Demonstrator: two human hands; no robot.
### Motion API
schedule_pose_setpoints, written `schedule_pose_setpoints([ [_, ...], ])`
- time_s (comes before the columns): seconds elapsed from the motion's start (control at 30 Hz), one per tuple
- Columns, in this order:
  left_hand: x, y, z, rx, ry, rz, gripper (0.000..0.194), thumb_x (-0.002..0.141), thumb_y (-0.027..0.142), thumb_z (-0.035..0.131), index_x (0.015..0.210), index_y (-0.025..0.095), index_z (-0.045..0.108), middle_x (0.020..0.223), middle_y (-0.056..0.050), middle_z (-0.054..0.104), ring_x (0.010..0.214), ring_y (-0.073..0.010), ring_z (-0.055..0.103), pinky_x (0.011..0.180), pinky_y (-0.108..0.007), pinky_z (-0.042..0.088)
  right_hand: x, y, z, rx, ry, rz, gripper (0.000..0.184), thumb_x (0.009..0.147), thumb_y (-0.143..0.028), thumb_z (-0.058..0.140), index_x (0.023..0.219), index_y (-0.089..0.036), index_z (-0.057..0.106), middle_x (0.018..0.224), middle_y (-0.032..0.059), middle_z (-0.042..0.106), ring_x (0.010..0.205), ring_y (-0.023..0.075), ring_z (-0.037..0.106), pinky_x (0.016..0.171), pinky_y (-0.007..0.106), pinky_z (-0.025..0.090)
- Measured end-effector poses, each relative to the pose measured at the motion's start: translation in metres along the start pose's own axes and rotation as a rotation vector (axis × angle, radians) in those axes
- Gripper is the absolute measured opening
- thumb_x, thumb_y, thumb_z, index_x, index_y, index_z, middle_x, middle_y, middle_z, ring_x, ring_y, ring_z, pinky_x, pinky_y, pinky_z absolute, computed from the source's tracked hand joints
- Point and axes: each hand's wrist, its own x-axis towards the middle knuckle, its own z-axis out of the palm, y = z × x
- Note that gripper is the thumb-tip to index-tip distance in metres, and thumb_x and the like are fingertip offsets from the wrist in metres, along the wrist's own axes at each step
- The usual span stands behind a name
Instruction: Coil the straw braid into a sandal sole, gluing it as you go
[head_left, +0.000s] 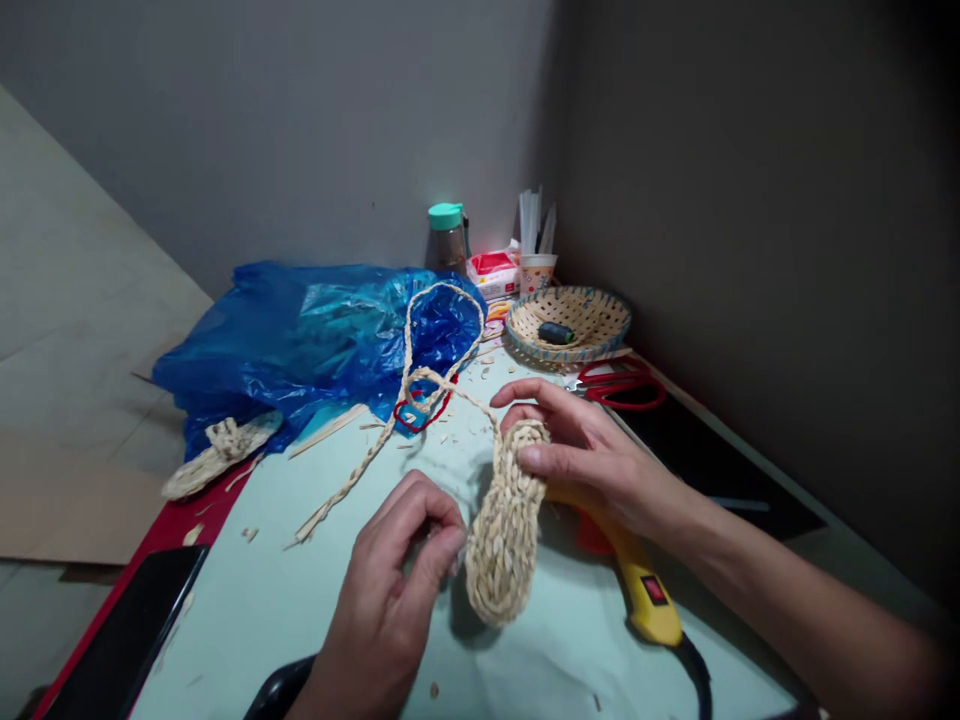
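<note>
A small oval sole woven of pale straw braid (504, 540) stands tilted above the light green table top (300, 600). My right hand (577, 450) grips its far end, thumb pressed on the weave. My left hand (397, 590) pinches its near left edge with curled fingers. A loose tail of the same braid (409, 380) runs from the sole's top, loops over the blue plastic bag (315, 330) and trails down to the left across the table.
A yellow glue gun (645, 590) lies under my right wrist. Red scissors (622, 385), a woven basket (570, 322), a cup, a box and a green-capped bottle (447, 240) stand at the back. A second straw sole (217, 450) and a black phone (127, 630) are at the left.
</note>
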Motion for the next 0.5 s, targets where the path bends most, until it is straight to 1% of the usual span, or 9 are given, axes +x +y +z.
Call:
schedule_pose_setpoints([
  [0.13,-0.002,0.0,-0.009,-0.164,-0.144,-0.031,0.026,0.098,0.03,0.049,0.074,0.023,0.054,0.076,0.002,0.05,0.071,-0.0132,0.05,0.064,-0.027,0.037,0.003,0.0,-0.004,0.016,0.135,-0.058,0.032,0.082,-0.023,0.073,0.112,-0.027,0.06,0.082,-0.0043,0.053,0.072,0.0123,0.046,0.064,0.024,0.035],
  [0.2,-0.004,-0.002,-0.014,-0.266,-0.185,-0.042,0.026,0.097,0.035,0.052,0.075,0.022,0.056,0.077,0.0,0.051,0.072,-0.0145,0.05,0.064,-0.03,0.036,0.006,0.0,-0.007,0.033,0.219,-0.091,0.031,0.081,-0.022,0.074,0.109,-0.026,0.063,0.078,-0.005,0.051,0.07,0.0117,0.044,0.06,0.023,0.032],
  [0.27,-0.008,-0.003,-0.018,-0.379,-0.226,-0.036,0.025,0.096,0.037,0.055,0.075,0.022,0.057,0.075,0.0,0.052,0.072,-0.0153,0.05,0.064,-0.031,0.035,0.009,-0.001,-0.012,0.065,0.308,-0.132,0.03,0.078,-0.021,0.076,0.106,-0.026,0.064,0.076,-0.0055,0.05,0.068,0.0116,0.044,0.058,0.023,0.031],
  [0.37,-0.011,-0.001,-0.02,-0.571,-0.333,0.017,0.024,0.092,0.036,0.061,0.074,0.022,0.06,0.071,0.0,0.054,0.07,-0.0155,0.052,0.063,-0.032,0.035,0.014,-0.003,-0.019,0.128,0.408,-0.178,0.03,0.074,-0.022,0.077,0.101,-0.026,0.064,0.079,-0.0049,0.055,0.07,0.0126,0.049,0.061,0.023,0.037],
  [0.4,-0.012,0.001,-0.02,-0.635,-0.34,0.022,0.024,0.091,0.037,0.063,0.073,0.021,0.06,0.07,0.0,0.055,0.069,-0.0154,0.053,0.063,-0.032,0.036,0.015,-0.004,-0.021,0.148,0.423,-0.18,0.03,0.073,-0.023,0.077,0.1,-0.025,0.064,0.08,-0.0041,0.058,0.072,0.0134,0.052,0.063,0.024,0.039],
  [0.43,-0.011,0.004,-0.019,-0.695,-0.321,0.002,0.025,0.091,0.037,0.063,0.072,0.021,0.059,0.07,-0.001,0.055,0.068,-0.0151,0.053,0.063,-0.031,0.036,0.016,-0.005,-0.023,0.164,0.428,-0.176,0.03,0.072,-0.023,0.077,0.099,-0.024,0.064,0.082,-0.0033,0.061,0.073,0.0143,0.055,0.065,0.025,0.042],
  [0.5,-0.008,0.01,-0.02,-0.801,-0.21,-0.086,0.025,0.09,0.035,0.063,0.07,0.02,0.057,0.07,0.0,0.052,0.063,-0.0131,0.05,0.061,-0.029,0.037,0.016,-0.006,-0.024,0.186,0.426,-0.169,0.03,0.073,-0.021,0.076,0.1,-0.022,0.064,0.084,-0.0019,0.064,0.074,0.0152,0.058,0.067,0.026,0.045],
])
